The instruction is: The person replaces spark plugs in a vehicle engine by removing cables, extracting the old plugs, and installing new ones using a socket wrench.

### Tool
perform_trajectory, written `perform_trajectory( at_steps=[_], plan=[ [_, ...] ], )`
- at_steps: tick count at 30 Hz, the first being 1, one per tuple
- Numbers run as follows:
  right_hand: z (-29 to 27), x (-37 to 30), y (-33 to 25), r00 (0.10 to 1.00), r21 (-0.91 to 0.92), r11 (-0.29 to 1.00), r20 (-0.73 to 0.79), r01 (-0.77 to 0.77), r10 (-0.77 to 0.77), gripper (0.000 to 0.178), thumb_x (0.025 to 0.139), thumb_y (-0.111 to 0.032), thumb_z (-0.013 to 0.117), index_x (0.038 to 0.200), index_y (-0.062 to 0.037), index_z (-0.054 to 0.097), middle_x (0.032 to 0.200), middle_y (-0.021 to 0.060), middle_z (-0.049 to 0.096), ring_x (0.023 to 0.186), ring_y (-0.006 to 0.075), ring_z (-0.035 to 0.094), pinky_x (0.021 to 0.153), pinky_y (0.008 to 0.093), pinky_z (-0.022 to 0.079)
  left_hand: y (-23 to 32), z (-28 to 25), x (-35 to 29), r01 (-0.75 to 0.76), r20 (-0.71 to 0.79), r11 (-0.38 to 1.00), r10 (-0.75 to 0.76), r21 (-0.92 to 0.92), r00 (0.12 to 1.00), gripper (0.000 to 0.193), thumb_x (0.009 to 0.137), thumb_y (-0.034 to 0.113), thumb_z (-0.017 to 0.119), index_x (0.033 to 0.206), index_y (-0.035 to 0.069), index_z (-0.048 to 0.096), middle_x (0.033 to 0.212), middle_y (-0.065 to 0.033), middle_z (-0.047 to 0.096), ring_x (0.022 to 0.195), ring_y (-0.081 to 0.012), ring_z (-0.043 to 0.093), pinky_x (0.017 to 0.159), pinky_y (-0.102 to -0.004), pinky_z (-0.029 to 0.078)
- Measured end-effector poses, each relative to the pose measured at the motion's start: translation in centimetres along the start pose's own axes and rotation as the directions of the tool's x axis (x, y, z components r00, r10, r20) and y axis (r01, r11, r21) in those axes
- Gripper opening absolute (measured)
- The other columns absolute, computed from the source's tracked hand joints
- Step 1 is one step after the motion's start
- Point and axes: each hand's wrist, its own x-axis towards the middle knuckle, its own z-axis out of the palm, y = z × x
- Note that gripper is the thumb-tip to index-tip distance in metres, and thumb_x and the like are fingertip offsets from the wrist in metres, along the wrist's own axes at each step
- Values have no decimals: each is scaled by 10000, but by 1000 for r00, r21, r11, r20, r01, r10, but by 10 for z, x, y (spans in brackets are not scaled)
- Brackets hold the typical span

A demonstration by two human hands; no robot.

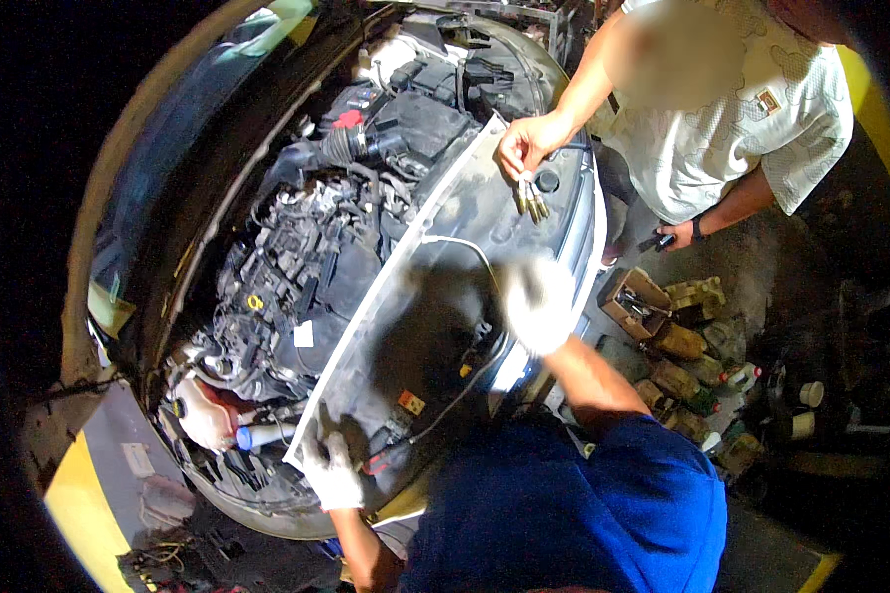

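Car repair garage — open engine bay [307,247], oil bottles [687,381] on floor.
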Motion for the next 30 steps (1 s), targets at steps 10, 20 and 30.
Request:
perform_trajectory(
  at_steps=[10,20,30],
  plan=[
    [41,-70,-139,786,690,705,338,166,-517,246,928,-311,644,910,-66,666,804,116,622,734,315,637,630,431,507,31,0,-16,17,25,965,-11,-260,1000,408,956,172,599,1310,-31,602,1256,-224,654,1123,-305,630,984,-378,479],
    [60,-93,-178,485,516,847,713,126,-506,252,918,-309,643,951,-67,706,864,148,638,807,343,649,704,441,534,-32,-40,16,-72,-252,997,68,-7,965,311,949,238,618,1181,34,656,993,-165,701,896,-261,678,834,-364,528],
    [54,-64,-200,93,188,890,964,415,-248,471,945,-423,575,1270,-83,603,1198,190,641,1107,386,625,919,465,526,-132,-74,28,120,-465,972,-13,201,885,364,868,268,636,1184,87,628,1015,-162,656,1008,-368,616,862,-489,499]
  ],
)
